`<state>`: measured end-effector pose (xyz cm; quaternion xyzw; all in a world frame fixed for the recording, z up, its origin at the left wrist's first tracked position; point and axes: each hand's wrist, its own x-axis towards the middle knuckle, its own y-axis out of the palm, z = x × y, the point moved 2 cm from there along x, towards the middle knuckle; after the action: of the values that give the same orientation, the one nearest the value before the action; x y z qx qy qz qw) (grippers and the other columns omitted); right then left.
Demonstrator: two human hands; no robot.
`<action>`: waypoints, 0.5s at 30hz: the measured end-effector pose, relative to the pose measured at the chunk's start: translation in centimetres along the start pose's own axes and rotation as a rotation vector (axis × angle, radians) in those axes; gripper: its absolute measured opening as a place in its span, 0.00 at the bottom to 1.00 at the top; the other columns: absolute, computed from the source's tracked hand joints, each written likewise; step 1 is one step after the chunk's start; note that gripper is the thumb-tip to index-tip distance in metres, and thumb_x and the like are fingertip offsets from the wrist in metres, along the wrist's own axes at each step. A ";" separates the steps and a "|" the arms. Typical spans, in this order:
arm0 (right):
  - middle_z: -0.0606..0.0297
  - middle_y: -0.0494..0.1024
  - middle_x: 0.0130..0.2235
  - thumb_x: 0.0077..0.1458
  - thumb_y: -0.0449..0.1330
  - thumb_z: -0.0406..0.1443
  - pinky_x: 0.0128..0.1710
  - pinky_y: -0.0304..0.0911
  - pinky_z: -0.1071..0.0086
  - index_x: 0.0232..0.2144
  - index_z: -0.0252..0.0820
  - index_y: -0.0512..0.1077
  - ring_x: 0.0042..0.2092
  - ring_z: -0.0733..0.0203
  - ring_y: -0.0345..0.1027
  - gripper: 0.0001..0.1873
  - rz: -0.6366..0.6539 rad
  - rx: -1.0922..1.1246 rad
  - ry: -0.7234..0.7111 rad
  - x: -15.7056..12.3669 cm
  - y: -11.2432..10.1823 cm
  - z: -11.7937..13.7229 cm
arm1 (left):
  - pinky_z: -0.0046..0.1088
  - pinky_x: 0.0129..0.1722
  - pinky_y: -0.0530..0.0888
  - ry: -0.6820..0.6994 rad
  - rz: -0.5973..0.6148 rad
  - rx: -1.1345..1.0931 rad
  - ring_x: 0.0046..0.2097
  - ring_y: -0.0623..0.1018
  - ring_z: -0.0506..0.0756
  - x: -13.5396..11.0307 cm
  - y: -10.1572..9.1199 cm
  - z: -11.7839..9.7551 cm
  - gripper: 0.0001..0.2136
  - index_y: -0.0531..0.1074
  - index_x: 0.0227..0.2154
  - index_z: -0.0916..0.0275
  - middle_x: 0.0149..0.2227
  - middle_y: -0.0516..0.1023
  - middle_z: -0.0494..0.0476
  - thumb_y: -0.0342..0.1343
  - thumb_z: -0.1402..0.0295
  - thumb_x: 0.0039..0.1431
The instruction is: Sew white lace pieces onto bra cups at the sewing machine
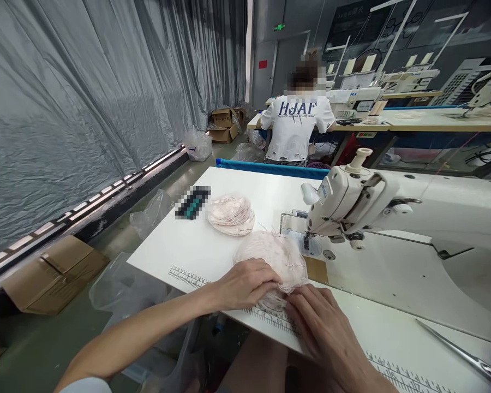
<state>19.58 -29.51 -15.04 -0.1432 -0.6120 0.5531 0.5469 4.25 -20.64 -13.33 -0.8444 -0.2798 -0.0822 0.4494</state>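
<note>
A pale pink, rounded piece of thin fabric (272, 254) lies on the white table in front of the sewing machine (339, 202), just left of its needle and presser foot. My left hand (249, 281) rests over its near left part, fingers curled and pinching the near edge. Close beside it, my right hand (325, 322) grips the same near edge, with fingertips bent down on the fabric. A few loose threads stick out at the far edge. What lies under my fingers is hidden. Farther left sits a stack of similar pale pink fabric pieces (231, 214).
Scissors (466, 349) lie at the right front of the table (180, 245), which has printed rulers. A blurred dark object (193, 203) is at the left edge. Cardboard boxes (53, 273) and plastic bags stand on the floor. Ahead, a person (297, 125) sits at another machine.
</note>
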 end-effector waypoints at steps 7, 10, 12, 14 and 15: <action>0.62 0.67 0.30 0.61 0.45 0.28 0.34 0.52 0.68 0.32 0.37 0.63 0.32 0.62 0.59 0.09 -0.100 -0.026 0.010 0.7 -0.3 -0.2 | 0.26 0.39 0.66 -0.020 -0.014 -0.013 0.38 0.70 0.52 -0.1 0.5 0.1 0.11 0.70 0.40 0.70 0.35 0.74 0.59 0.54 0.68 0.57; 0.54 0.69 0.39 0.59 0.50 0.27 0.40 0.54 0.64 0.40 0.34 0.63 0.41 0.57 0.61 0.06 -0.228 -0.028 0.019 0.5 -0.6 0.3 | 0.22 0.33 0.65 -0.259 -0.111 -0.177 0.33 0.70 0.48 0.3 0.3 0.5 0.09 0.69 0.40 0.68 0.33 0.73 0.55 0.50 0.72 0.57; 0.54 0.69 0.40 0.58 0.52 0.27 0.40 0.54 0.64 0.40 0.35 0.65 0.42 0.57 0.61 0.07 -0.216 -0.004 -0.022 0.4 -0.4 0.8 | 0.21 0.28 0.61 -0.403 -0.153 -0.269 0.28 0.66 0.47 0.6 -0.1 0.7 0.11 0.65 0.43 0.66 0.27 0.70 0.49 0.52 0.70 0.57; 0.57 0.70 0.40 0.59 0.51 0.28 0.39 0.52 0.66 0.38 0.37 0.66 0.42 0.58 0.61 0.06 -0.142 -0.012 -0.053 0.3 0.3 1.1 | 0.21 0.26 0.58 -0.426 -0.177 -0.271 0.24 0.61 0.46 0.9 -0.4 0.8 0.12 0.61 0.43 0.66 0.22 0.64 0.45 0.52 0.69 0.57; 0.58 0.71 0.40 0.60 0.51 0.29 0.38 0.51 0.66 0.37 0.38 0.67 0.42 0.58 0.61 0.06 -0.116 -0.037 -0.048 0.2 0.6 1.2 | 0.21 0.26 0.58 -0.386 -0.178 -0.256 0.24 0.60 0.46 0.9 -0.6 0.9 0.11 0.60 0.42 0.66 0.22 0.62 0.45 0.51 0.70 0.57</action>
<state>18.27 -29.74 -15.20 -0.1042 -0.6423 0.5124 0.5603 4.62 -19.33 -13.07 -0.8664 -0.4212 0.0066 0.2682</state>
